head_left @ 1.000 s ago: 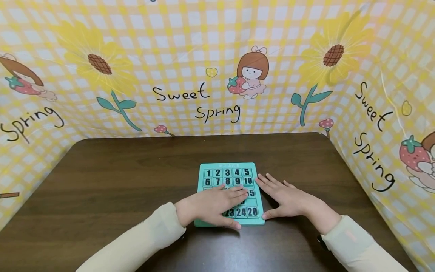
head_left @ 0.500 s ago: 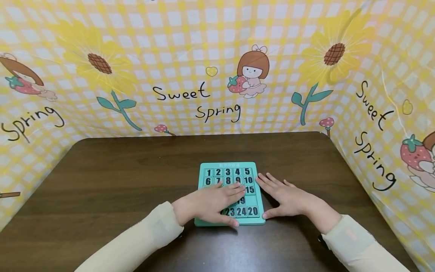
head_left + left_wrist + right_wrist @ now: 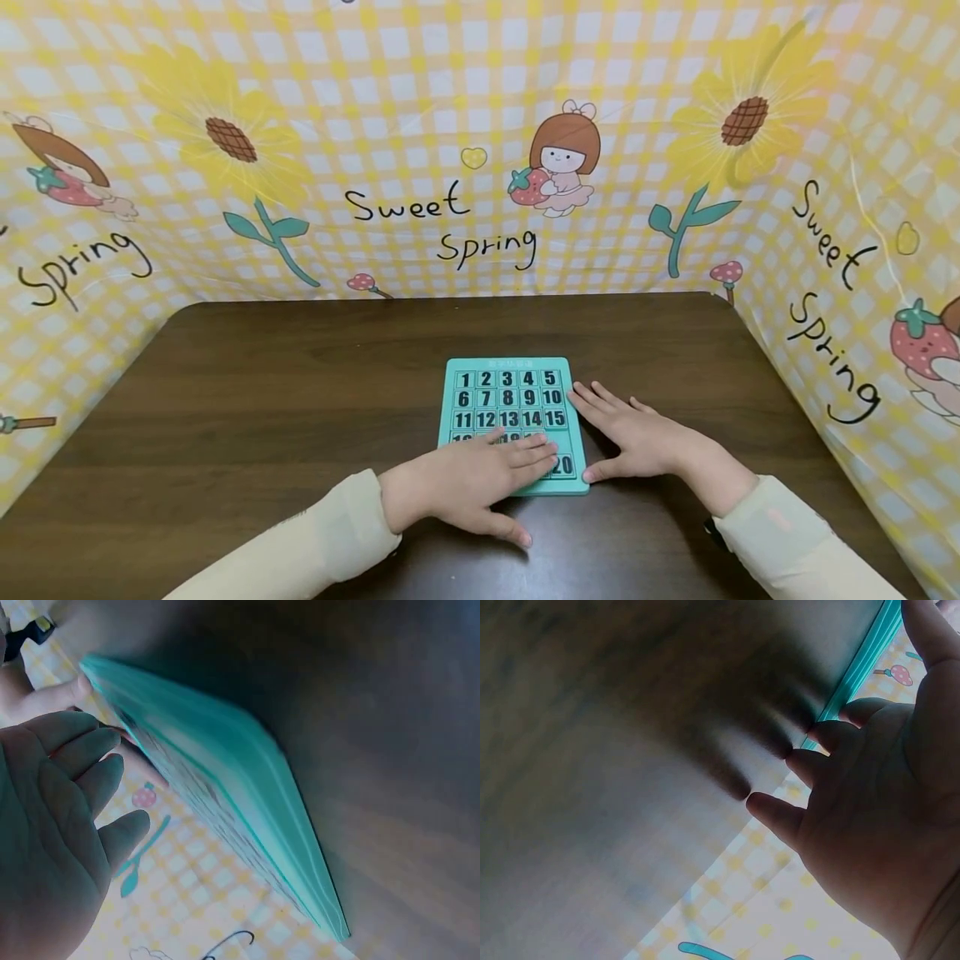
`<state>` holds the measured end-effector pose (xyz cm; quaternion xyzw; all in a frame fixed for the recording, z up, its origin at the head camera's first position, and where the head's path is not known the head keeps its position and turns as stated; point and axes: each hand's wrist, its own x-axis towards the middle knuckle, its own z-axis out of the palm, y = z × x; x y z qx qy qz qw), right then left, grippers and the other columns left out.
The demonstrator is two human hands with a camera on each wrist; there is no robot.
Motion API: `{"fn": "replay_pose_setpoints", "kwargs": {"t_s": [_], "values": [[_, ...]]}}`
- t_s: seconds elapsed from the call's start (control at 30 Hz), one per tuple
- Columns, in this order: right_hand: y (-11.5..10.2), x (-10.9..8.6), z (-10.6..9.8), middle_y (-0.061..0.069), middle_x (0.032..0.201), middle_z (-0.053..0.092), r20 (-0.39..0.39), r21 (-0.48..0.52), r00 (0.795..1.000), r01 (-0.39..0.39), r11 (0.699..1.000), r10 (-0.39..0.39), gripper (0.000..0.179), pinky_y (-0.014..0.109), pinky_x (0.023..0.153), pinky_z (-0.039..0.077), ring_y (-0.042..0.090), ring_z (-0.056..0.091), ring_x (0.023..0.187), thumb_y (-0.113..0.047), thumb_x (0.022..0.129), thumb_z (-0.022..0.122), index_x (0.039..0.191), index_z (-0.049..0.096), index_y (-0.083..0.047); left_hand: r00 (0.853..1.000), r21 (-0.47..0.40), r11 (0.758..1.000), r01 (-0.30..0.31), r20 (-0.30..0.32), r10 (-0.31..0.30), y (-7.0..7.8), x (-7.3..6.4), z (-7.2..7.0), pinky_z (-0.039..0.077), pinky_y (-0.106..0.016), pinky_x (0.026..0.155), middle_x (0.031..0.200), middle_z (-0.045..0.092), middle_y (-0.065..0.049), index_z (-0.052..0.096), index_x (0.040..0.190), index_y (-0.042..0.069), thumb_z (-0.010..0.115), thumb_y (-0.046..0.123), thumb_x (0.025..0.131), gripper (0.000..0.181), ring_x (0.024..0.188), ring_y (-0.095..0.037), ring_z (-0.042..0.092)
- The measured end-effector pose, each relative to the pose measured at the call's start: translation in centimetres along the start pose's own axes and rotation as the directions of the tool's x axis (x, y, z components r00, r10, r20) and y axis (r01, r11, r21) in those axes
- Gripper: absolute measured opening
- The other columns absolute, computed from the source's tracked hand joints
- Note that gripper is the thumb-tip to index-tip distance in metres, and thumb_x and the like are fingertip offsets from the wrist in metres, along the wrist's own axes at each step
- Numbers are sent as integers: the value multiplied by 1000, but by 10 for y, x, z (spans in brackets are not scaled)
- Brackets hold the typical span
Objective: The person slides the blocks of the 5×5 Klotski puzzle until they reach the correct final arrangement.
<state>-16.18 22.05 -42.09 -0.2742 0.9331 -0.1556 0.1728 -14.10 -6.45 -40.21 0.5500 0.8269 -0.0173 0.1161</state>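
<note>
A turquoise number slide puzzle lies flat on the brown table, its black-numbered tiles facing up. Rows 1 to 15 show plainly; a bare slot sits at the right end of the fourth row, above tile 20. My left hand is spread over the lower rows with straight fingers, hiding several tiles; the left wrist view shows its palm above the board. My right hand rests on the table with fingers straight, its fingertips and thumb at the puzzle's right edge.
The dark wooden table extends around the puzzle. A yellow checked cloth with flowers and lettering hangs behind it and along both sides.
My left hand has moved down toward the near edge of the puzzle, uncovering the row 11 to 15. My right hand keeps its place at the right edge. The head view has shifted slightly.
</note>
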Motion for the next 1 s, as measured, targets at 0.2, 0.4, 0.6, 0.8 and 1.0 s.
{"fn": "replay_pose_setpoints", "kwargs": {"t_s": [0.2,0.4,0.6,0.8,1.0], "values": [[-1,-1,0,6,169,9,-2,3,1000,1,1000,-1,107,75,112,18,35,6,156,-69,83,64,161,13,-17,1000,13,1000,-27,3,27,6,0,5,29,-50,121,166,22,2,25,159,15,37,72,95,87,154,-12,17],[-1,-1,1,6,169,9,1,10,1000,-4,1000,4,108,75,112,17,35,6,156,-69,82,64,161,13,-17,1000,-8,1000,-22,5,22,0,3,6,29,-52,120,166,21,3,24,159,15,38,73,94,88,154,-13,17],[0,0,1,5,169,8,2,8,1000,2,1000,-2,107,75,112,17,34,5,156,-69,83,64,162,12,-18,1000,-20,1000,12,18,-12,-11,9,6,28,-53,120,167,18,3,22,160,16,39,73,94,88,155,-13,15],[-1,1,3,5,169,8,13,13,1000,-3,1000,3,107,75,112,17,34,5,156,-68,83,64,162,12,-17,999,-66,997,46,31,-44,-16,11,4,24,-52,122,167,18,5,22,160,18,40,72,94,87,155,-13,13],[-1,1,2,4,169,7,17,14,1000,2,1000,-2,107,73,114,17,33,4,156,-67,83,66,162,12,-18,996,-62,995,84,0,-84,-24,0,3,25,-57,120,167,17,3,21,160,19,41,71,94,86,155,-18,14]]}}
